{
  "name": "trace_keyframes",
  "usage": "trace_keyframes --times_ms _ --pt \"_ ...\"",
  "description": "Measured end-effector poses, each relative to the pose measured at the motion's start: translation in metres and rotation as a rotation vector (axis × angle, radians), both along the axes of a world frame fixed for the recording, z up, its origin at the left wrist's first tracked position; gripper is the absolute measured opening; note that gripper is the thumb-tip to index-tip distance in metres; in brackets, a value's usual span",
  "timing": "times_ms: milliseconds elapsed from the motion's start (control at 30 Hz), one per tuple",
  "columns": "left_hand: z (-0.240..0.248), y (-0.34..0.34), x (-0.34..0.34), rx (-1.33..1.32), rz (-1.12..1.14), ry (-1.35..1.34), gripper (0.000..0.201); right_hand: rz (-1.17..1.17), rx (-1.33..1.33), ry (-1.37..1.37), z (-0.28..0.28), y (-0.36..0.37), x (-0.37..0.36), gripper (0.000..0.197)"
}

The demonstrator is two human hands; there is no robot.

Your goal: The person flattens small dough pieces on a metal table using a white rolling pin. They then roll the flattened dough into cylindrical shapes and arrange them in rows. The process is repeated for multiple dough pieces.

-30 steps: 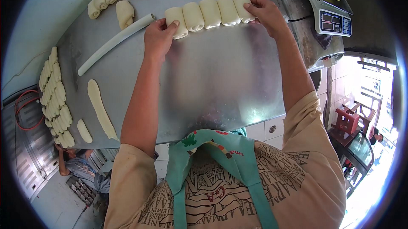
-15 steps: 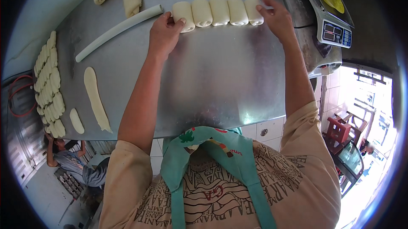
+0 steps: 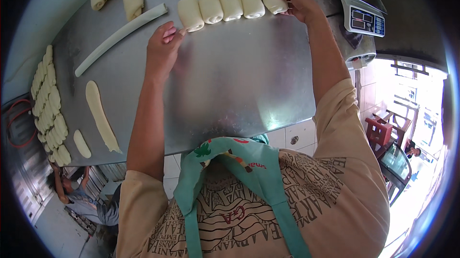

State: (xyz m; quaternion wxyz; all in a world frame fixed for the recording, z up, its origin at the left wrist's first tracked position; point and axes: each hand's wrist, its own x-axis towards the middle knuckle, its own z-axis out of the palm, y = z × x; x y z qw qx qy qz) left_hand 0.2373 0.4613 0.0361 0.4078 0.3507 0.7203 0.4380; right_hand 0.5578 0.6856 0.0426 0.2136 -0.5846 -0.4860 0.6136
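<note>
"Sitting on the big metal table (image 3: 249,85), what is there?"

"The table is grey, hard and shiny. On it, well away from the person's body, is a row of four fat dough rolls (image 3: 232,5), side by side."

"How would they feel?"

"Soft and squishy, most likely, and not heavy. The dough looks smooth and not wet, so it should not slip much. A hard pinch could leave a dent or squash the curl at the near end. The best hold is probably around both sides, with gentle fingers."

"And the other long things?"

"The tube (image 3: 122,40) is round, pale and smooth, and looks stiff. The long strip (image 3: 101,117) is flat dough, with one ragged end. It looks thin, so it might stretch or tear."

"What about the hands?"

"The left hand (image 3: 164,46) has bent fingers, a gap before the thumb, and nothing in it. The thumb is right by the leftmost roll, but nobody can tell if it touches. The right hand (image 3: 290,3) has its thumb and fingers closed softly on the end roll (image 3: 274,0)."

"Where is that one?"

"Just past the row's right end, a bit tilted, with a thin gap between. It is plump, like a tiny pillow."
</note>
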Motion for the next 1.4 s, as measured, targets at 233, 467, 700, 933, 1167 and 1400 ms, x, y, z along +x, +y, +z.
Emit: trace_keyframes --times_ms 233,467,700,933,1167,1400 --pt "-0.011 -0.009 -0.009 -0.015 0.038 -0.070 0.059 -0.029 -0.035 0.154 -0.006 0.007 0.025 0.049" --pt "-0.006 -0.012 -0.011 -0.040 0.045 -0.059 0.058 0.000 0.607 -0.089 0.060 -0.040 -0.003 0.045" --pt "-0.008 -0.008 -0.011 -0.023 0.022 -0.016 0.056 0.061 0.713 -0.608 -0.031 -0.047 -0.015 0.051" --pt "0.002 -0.029 -0.016 -0.033 0.060 -0.016 0.053 -0.112 0.378 -0.319 -0.013 -0.048 -0.004 0.054" --pt "0.024 -0.082 -0.048 0.014 0.117 0.024 0.052 -0.215 0.270 -0.144 -0.022 -0.053 -0.025 0.052" --pt "0.033 -0.169 -0.151 0.143 0.376 0.256 0.047 -0.075 0.275 -0.215 -0.037 -0.039 -0.004 0.054"
